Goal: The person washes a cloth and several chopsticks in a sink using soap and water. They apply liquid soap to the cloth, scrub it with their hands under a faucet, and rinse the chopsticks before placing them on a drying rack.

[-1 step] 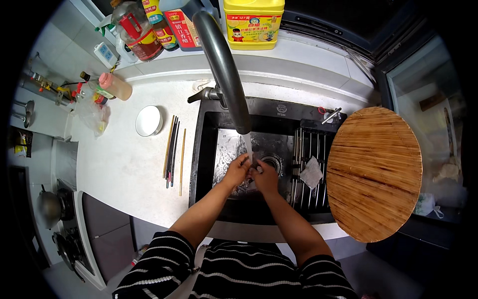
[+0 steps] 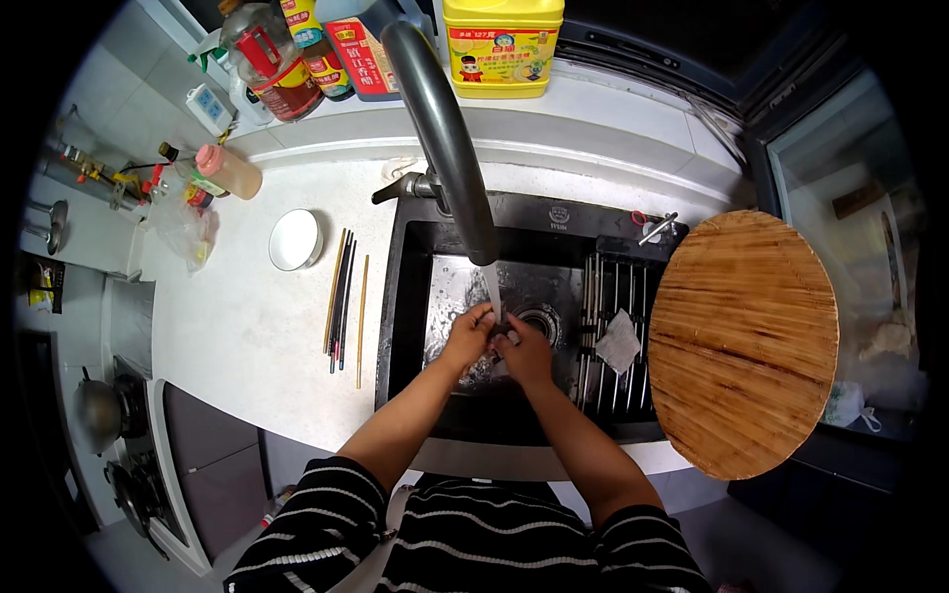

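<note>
Left hand (image 2: 469,338), right hand (image 2: 528,352) below faucet (image 2: 443,128), apart from sink walls (image 2: 409,306).

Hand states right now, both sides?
Left hand: curled at the running water; can't tell if it holds anything.
Right hand: curled too; any hold can't be told either.

Gooseneck faucet (image 2: 440,119): dark grey. Sink (image 2: 405,326): black. Cloth (image 2: 618,342): pale grey. Round cutting board (image 2: 743,346): honey brown, darker streaks along the grain. Bowl (image 2: 296,240): white. Countertop (image 2: 237,316): white too. Chopsticks (image 2: 345,296): mix of black and tan. Detergent jug (image 2: 502,49): bright yellow, red-and-yellow label (image 2: 494,61). Squeeze bottle (image 2: 234,176): pale peach, pink cap (image 2: 210,156). Shirt (image 2: 494,534): black, thin white stripes running across.
</note>
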The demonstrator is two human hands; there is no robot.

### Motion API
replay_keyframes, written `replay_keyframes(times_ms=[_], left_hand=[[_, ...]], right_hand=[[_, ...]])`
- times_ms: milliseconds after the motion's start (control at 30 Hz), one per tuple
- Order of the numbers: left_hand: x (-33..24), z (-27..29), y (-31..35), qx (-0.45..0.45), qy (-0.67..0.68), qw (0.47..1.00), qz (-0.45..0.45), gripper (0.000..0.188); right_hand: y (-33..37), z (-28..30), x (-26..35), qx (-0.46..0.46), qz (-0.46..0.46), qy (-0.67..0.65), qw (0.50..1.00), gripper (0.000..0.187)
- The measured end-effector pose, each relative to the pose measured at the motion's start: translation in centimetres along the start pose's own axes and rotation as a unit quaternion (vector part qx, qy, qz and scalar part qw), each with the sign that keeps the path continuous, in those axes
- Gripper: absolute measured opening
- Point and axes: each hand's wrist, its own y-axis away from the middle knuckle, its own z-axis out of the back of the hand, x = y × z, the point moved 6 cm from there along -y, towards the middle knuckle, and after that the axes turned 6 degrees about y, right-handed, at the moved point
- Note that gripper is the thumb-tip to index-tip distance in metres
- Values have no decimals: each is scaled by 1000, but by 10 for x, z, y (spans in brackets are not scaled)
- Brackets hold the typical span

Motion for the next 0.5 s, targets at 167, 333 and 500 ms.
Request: replay_keyframes(times_ms=[167, 333, 500], left_hand=[[7, 15, -12, -78, -19, 995, 53, 12], [20, 2, -7, -47, 74, 989, 120, 10], [39, 13, -16, -32, 83, 991, 97, 17]], right_hand=[[17, -2, -1, 41, -3, -26, 999, 50], [20, 0, -11, 44, -20, -51, 998, 52], [21, -3, -18, 41, -7, -102, 994, 49]])
